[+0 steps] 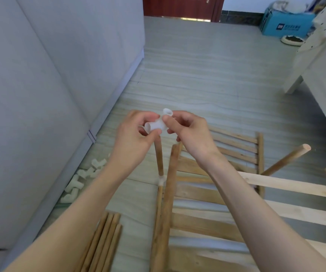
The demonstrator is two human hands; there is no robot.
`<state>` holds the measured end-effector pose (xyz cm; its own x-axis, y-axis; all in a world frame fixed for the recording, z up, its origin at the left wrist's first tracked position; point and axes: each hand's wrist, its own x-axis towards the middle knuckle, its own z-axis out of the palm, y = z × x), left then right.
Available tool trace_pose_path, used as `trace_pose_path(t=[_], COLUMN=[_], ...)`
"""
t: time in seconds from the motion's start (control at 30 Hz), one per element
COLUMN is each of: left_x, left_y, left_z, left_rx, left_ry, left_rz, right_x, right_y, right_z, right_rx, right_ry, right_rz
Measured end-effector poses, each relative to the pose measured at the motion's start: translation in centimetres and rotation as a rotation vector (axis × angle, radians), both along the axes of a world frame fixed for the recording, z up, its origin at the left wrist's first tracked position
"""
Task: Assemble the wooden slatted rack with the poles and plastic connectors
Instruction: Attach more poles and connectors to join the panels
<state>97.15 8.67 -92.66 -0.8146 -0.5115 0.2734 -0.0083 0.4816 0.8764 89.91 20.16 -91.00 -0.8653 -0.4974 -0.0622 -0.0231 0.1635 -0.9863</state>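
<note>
Both hands meet above the floor (207,75), sharing one white plastic connector (157,124). The left hand (134,134) pinches the connector's lower tube between thumb and curled fingers, its open mouth facing left. The right hand (189,132) grips the other side, thumb pressed against the junction just under the upward-pointing socket (167,111), with the other fingers curled beneath. The connector sits directly over the top end of a thin wooden pole (159,160); whether it touches that end cannot be told, since the left hand covers it.

That pole rises from a second white connector (161,180), which joins it to another pole (159,209) running down toward the near edge of the view. Just beside it on the right lies the side rail (168,193) of a wooden slatted panel (217,213), its slats stretching off to the right across the floor. A farther slatted panel (236,148) lies behind the right wrist, and a round pole (287,160) juts up at an angle on the right.

Near the bottom edge, left of the rail, a bundle of spare poles (105,244) lies together. A scatter of loose white connectors (83,179) rests on the floor along the base of a grey sofa (40,95). At the far right corner stand a blue cardboard box (287,24) and a small dish (292,39).
</note>
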Motion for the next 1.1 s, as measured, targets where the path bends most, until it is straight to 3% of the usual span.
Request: trace_pose_path(t=[0.17,0.27,0.37,0.53,0.73,1.0,1.1], left_x=[0.8,1.0,0.5,0.7,0.8,-0.5,-0.7], left_y=[0.3,-0.3,-1.6,-1.4,-0.9,-0.2,-0.5], left_z=[-0.2,-0.1,-0.1,-0.7,-1.1,-0.3,-1.0], left_rx=[0.138,0.180,0.153,0.192,0.407,0.305,0.391], left_ry=[0.012,0.076,-0.056,-0.086,-0.110,-0.041,-0.026], left_rz=[-0.083,0.058,0.067,0.045,0.078,-0.015,0.047], right_x=[-0.7,-1.1,-1.3,-1.3,-1.4,-1.7,-1.7], right_y=[-0.6,-0.4,-0.5,-1.2,-1.6,-1.7,-1.5], right_z=[-0.5,-1.1,-1.6,-2.3,-2.5,-2.1,-1.8], right_rx=[0.059,0.178,0.220,0.147,0.080,-0.084,-0.136], right_ry=[0.127,0.253,0.287,0.245,0.185,0.107,0.023], right_rz=[-0.068,0.029,0.098,0.082,0.078,-0.112,-0.097])
